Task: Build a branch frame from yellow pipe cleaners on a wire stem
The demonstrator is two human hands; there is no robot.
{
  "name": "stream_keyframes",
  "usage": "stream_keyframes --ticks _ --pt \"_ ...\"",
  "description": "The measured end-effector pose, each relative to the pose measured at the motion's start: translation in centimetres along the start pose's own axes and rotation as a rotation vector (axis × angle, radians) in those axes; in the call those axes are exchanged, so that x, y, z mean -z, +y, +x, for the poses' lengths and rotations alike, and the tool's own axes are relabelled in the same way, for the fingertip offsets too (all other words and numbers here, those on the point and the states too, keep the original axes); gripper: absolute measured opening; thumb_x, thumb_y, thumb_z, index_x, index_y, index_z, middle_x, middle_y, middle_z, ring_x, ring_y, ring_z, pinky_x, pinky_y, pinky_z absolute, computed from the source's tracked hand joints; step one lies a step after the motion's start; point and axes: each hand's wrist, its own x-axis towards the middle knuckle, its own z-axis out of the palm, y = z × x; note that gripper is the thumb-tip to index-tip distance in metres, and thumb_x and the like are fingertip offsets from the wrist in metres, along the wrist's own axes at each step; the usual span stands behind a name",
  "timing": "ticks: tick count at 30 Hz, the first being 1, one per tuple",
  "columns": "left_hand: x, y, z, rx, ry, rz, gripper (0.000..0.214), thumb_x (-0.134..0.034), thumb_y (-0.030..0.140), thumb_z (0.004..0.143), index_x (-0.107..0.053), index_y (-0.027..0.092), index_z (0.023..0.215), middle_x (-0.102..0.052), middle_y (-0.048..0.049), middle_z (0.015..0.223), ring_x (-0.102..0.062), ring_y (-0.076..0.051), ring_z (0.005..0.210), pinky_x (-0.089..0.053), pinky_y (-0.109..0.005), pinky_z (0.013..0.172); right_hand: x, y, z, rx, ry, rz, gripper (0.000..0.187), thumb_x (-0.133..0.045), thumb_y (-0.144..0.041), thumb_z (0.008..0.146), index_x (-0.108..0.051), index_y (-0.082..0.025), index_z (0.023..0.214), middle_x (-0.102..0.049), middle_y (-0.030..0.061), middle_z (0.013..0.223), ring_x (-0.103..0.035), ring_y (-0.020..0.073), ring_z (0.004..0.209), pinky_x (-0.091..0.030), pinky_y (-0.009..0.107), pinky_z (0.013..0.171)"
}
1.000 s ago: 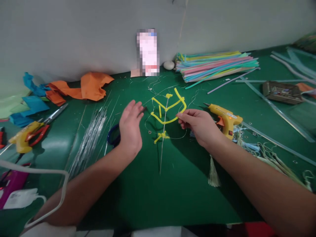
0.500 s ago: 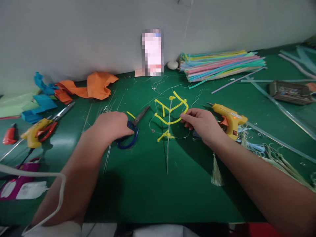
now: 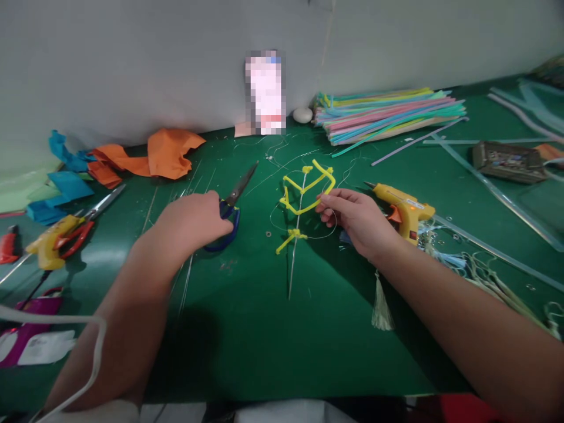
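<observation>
You held the fuzzy yellow pipe-cleaner frame [image 3: 307,189] up off the green table top [image 3: 264,341]. Your right hand [image 3: 356,220] pinched its right edge between thumb and fingertips. The frame sat on a thin silver wire stem [image 3: 293,264], and the stem's lower tip reached down toward the table, in front of your right hand and between your two hands.

The frame looked very light and bendy, so I think a hard squeeze would squash its shape. The fuzz should give a good grip. The stem looked stiffer but thin and pokey at the end. A soft pinch on a yellow bar near the stem seemed the best place to hold it.

Your left hand [image 3: 194,222] was closed around the blue handles of the metal scissors [image 3: 240,188], and the blades pointed away from you toward the frame.

A yellow glue gun [image 3: 403,208] lay just past your right hand. A pale tassel [image 3: 381,305] lay beside your right wrist.
</observation>
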Motion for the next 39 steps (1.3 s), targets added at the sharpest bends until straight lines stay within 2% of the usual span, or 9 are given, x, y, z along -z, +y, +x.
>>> stream_keyframes --ticks 5,9,13,17,24,28,32,35,39 --pt "0.2 0.8 -0.2 -0.081 0.222 -0.193 0.029 -0.079 0.040 0.059 -0.057 0.026 0.072 -0.052 -0.0006 0.053 -0.051 -0.023 0.053 -0.038 -0.034 0.057 0.0 0.4 0.0 0.045 0.034 -0.029 0.017 -0.080 -0.025 0.068 -0.070 -0.017 0.080 -0.065 0.0003 0.070 -0.054 0.0091 0.058 -0.041 0.024 0.053" --pt "0.3 2.5 -1.1 -0.063 0.194 -0.248 0.028 -0.075 0.043 0.068 -0.061 0.025 0.085 -0.062 -0.0022 0.067 -0.053 -0.021 0.056 -0.035 -0.032 0.056 -0.2 0.5 -0.2 0.090 0.049 -0.025 0.013 -0.077 -0.027 0.072 -0.069 -0.018 0.078 -0.065 0.0003 0.069 -0.056 0.0096 0.058 -0.041 0.025 0.053" --pt "0.4 3.1 -2.0 -0.114 0.325 -0.382 0.029 -0.073 0.048 0.074 -0.060 0.026 0.087 -0.062 0.0006 0.068 -0.053 -0.018 0.059 -0.035 -0.031 0.057 -0.5 0.1 -0.7 0.075 0.042 0.030 0.012 -0.074 -0.026 0.074 -0.065 -0.019 0.076 -0.065 0.0001 0.068 -0.055 0.0091 0.052 -0.038 0.025 0.049" --pt "0.7 3.2 -2.7 -0.190 0.380 -0.495 0.028 -0.072 0.046 0.078 -0.061 0.025 0.092 -0.062 0.0016 0.071 -0.053 -0.015 0.060 -0.039 -0.030 0.058 -0.7 -0.4 -1.0 0.043 0.024 0.107 0.017 -0.071 -0.027 0.076 -0.055 -0.021 0.077 -0.074 0.0028 0.085 -0.046 0.0074 0.046 -0.032 0.026 0.044" --pt "0.8 3.8 -3.2 -0.251 0.161 -0.708 0.024 -0.067 0.036 0.078 -0.063 0.023 0.098 -0.064 -0.0017 0.070 -0.059 -0.017 0.058 -0.045 -0.030 0.054 -0.8 -0.7 -1.0 0.174 0.065 0.121 0.010 -0.067 -0.028 0.079 -0.059 -0.023 0.079 -0.069 0.0003 0.076 -0.039 0.0087 0.046 -0.030 0.027 0.043" --pt "0.7 4.6 -3.0 -0.233 -0.167 -1.027 0.020 -0.065 0.025 0.073 -0.061 0.021 0.092 -0.065 -0.0017 0.072 -0.060 -0.015 0.054 -0.049 -0.029 0.051 -1.0 -0.6 -1.1 0.176 0.085 0.045 0.008 -0.066 -0.028 0.078 -0.060 -0.024 0.082 -0.067 0.0004 0.075 -0.039 0.0094 0.047 -0.032 0.027 0.044" --pt "-0.2 5.3 -2.8 -0.274 -0.447 -1.312 0.019 -0.063 0.030 0.074 -0.061 0.018 0.089 -0.064 -0.0012 0.066 -0.058 -0.015 0.047 -0.047 -0.029 0.047 -1.1 -0.5 -1.3 0.140 0.065 0.018 0.010 -0.067 -0.027 0.077 -0.062 -0.022 0.084 -0.068 0.0014 0.075 -0.040 0.0089 0.047 -0.033 0.027 0.044" --pt "-1.0 5.5 -2.6 -0.271 -0.473 -1.410 0.024 -0.063 0.036 0.075 -0.062 0.018 0.091 -0.061 -0.0002 0.062 -0.055 -0.014 0.043 -0.045 -0.029 0.044 -1.2 -0.5 -1.3 0.120 0.035 0.039 0.010 -0.068 -0.026 0.077 -0.063 -0.021 0.084 -0.069 0.0018 0.075 -0.042 0.0084 0.047 -0.034 0.026 0.044" --pt "-0.7 5.0 -2.4 -0.285 -0.409 -1.358 0.024 -0.066 0.037 0.077 -0.063 0.017 0.091 -0.062 -0.0003 0.063 -0.055 -0.013 0.043 -0.043 -0.027 0.043 -1.2 -0.5 -1.4 0.123 0.031 0.068 0.012 -0.070 -0.028 0.077 -0.063 -0.021 0.084 -0.067 0.0012 0.074 -0.044 0.0082 0.047 -0.036 0.026 0.044"
